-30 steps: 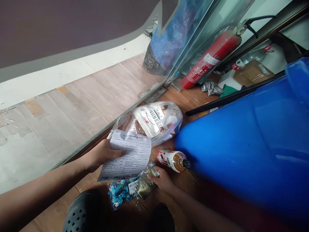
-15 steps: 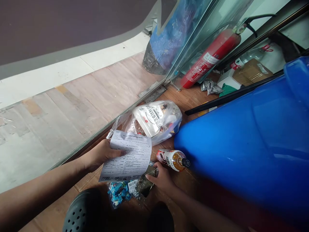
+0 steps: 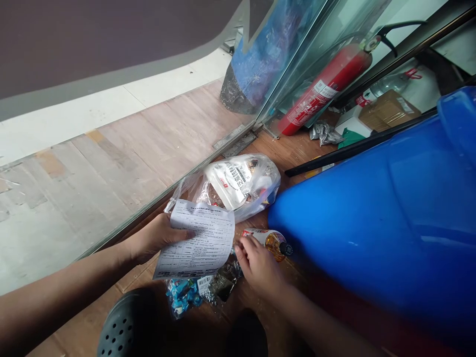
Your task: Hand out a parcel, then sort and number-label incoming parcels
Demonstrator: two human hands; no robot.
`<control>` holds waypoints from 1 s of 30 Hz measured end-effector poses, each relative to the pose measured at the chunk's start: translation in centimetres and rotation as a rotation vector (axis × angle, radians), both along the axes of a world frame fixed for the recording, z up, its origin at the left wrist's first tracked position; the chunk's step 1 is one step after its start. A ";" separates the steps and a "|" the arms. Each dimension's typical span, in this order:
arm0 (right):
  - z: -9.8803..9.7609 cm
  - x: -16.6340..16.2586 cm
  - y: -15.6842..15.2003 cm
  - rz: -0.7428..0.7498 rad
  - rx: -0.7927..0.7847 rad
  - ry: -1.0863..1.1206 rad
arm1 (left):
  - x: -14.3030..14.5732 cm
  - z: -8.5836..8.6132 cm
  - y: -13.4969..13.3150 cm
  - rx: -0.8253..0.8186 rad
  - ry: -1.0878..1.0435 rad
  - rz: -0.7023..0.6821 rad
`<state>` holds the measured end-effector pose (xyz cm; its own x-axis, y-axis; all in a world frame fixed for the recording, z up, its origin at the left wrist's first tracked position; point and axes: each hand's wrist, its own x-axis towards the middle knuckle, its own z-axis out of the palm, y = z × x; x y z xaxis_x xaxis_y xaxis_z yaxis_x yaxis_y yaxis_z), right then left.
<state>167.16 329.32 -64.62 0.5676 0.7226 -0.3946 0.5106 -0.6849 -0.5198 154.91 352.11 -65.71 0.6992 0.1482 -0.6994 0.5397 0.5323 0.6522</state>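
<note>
The person is crouching over a wooden floor beside a glass partition, with goods laid out in front of a dark perforated clog (image 3: 124,327). The left hand (image 3: 154,239) is pinching a printed sheet (image 3: 197,240) by its left edge, thumb on top, and is keeping it tilted up towards the camera, apparently so the lines of print can be read while the goods lie in sight below it. The right hand (image 3: 258,263) is resting, fingers curled, on the labelled side of a bottle (image 3: 268,241) that is lying on its side with its dark cap pointing at a large blue container (image 3: 372,223); whether the fingers are actually gripping it cannot be told, since the hand is covering the near part of the bottle.

Under the sheet's lower edge a clear packet of blue-wrapped sweets (image 3: 182,292) and a dark packet (image 3: 225,282) are lying on the floor, just beside the right hand (not touched by it). Beyond the sheet a clear plastic bag (image 3: 241,183) holding a white pouch is slumping against the foot of the glass. A red fire extinguisher (image 3: 327,89) is leaning at the far corner, well apart from the hands.
</note>
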 end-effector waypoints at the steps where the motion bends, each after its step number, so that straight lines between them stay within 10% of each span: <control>1: 0.6 0.2 0.5 -0.042 0.119 0.082 | 0.0 0.0 -0.1 -0.001 0.003 0.004; 10: 0.6 -0.2 2.2 -0.504 0.355 0.599 | 0.0 1.6 -1.0 0.005 0.021 0.040; 30: 0.1 -0.3 2.5 -0.540 0.365 0.655 | 0.0 0.4 -1.0 0.088 0.105 0.021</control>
